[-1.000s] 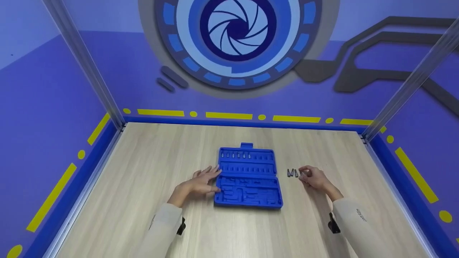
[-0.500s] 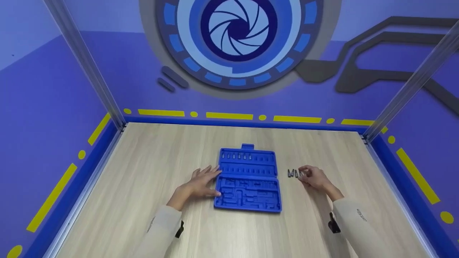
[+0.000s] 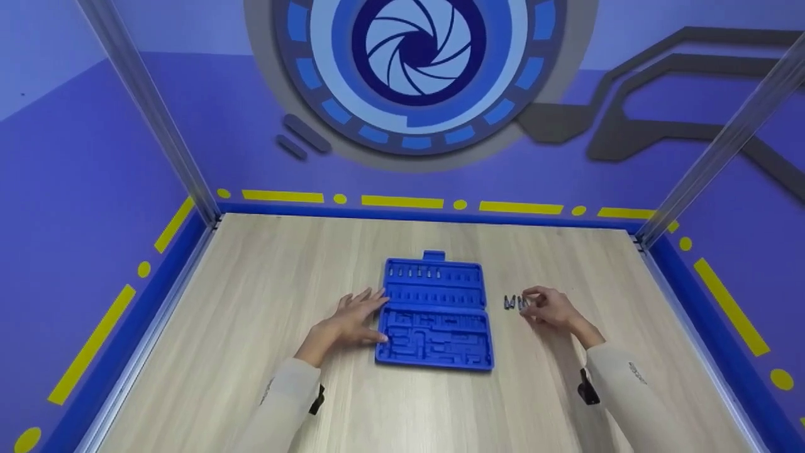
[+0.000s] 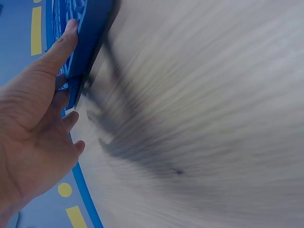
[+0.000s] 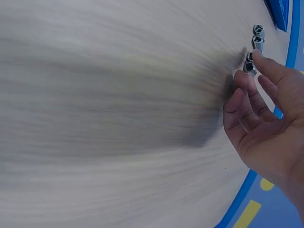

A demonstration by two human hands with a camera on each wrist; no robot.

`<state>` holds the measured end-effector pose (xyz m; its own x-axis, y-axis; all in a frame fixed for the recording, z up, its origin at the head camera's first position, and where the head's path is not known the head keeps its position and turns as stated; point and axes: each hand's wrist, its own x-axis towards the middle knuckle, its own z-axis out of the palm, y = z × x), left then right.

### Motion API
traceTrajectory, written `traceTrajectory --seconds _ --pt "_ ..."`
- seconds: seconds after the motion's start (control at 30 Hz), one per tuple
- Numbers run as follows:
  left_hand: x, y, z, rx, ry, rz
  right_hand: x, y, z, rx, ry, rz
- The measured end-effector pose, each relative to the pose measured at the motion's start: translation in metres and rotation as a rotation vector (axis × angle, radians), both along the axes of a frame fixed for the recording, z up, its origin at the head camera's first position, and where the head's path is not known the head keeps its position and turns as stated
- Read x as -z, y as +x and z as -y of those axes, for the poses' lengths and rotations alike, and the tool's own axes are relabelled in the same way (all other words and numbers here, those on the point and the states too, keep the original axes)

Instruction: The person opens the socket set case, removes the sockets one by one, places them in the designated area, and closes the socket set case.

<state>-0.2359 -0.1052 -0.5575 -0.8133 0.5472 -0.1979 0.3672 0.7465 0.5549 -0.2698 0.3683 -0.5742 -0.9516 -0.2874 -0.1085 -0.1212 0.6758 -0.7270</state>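
Observation:
A blue plastic socket case (image 3: 435,307) lies open flat on the table, its lid half toward the back. Several small metal sockets (image 3: 410,272) stand in the left part of its top row. My left hand (image 3: 349,319) rests at the case's left edge, thumb on the front half's rim (image 4: 88,45) and fingertips near the hinge. To the right of the case, a few loose metal sockets (image 3: 509,302) stand side by side on the table. With thumb and index finger, my right hand (image 3: 553,309) pinches the nearest socket (image 5: 249,68), partly covered by the fingertips in the head view.
The wood-grain table (image 3: 289,251) is enclosed by blue-purple panels with yellow marks (image 3: 402,202). Metal posts (image 3: 723,145) rise at the back corners. A latch tab (image 3: 434,255) sticks out from the case's back edge.
My right hand has shifted slightly left with the pinched socket, which now stands closer to its neighbour. The front half of the case has settled a little toward me; my left hand has barely moved.

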Motion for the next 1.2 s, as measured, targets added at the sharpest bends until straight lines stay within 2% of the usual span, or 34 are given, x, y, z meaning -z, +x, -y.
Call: traceTrajectory --seconds 0.2,0.43,0.6,0.87,1.07,1.2 --pt "0.000 0.001 0.000 0.005 0.004 -0.007 -0.021 -0.006 0.005 -0.030 0.038 -0.046" --pt "0.003 -0.001 -0.001 -0.013 0.017 -0.030 -0.034 -0.023 0.028 -0.063 -0.009 -0.039" --pt "0.005 0.001 -0.003 -0.036 0.017 -0.038 -0.033 -0.031 0.059 -0.084 -0.030 -0.045" --pt "0.003 0.000 -0.006 -0.069 0.008 -0.058 -0.024 -0.039 0.123 -0.062 -0.171 0.083" --pt "0.003 -0.002 -0.008 -0.084 0.021 -0.056 -0.009 -0.048 0.160 0.020 -0.305 0.116" --pt "0.004 -0.002 -0.008 -0.090 0.013 -0.045 -0.004 -0.054 0.177 0.102 -0.265 0.141"
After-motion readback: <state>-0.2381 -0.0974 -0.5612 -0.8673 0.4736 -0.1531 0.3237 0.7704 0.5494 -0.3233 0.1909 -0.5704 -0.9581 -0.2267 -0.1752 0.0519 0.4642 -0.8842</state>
